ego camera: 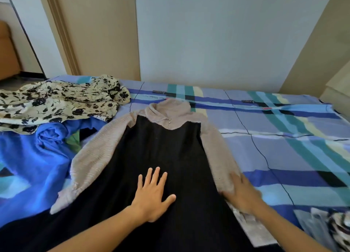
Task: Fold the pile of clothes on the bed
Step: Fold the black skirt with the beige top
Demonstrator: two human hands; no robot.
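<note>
Flat-palmed, left hand point(152, 194) – dress point(161, 157), bed point(284, 138)

Two bare arms come in from the bottom of the picture. The left hand point(151, 193) has no ring, no watch and no glove, and no sleeve shows on its arm. The right hand point(243, 194) looks blurry, and its arm is bare too.

right hand point(244, 195) motion-blurred, dress point(161, 157) hem cut off below

Black-and-beige dress point(161, 147), blue plaid bedsheet point(274, 138), cream black-floral garment point(56, 102).
</note>
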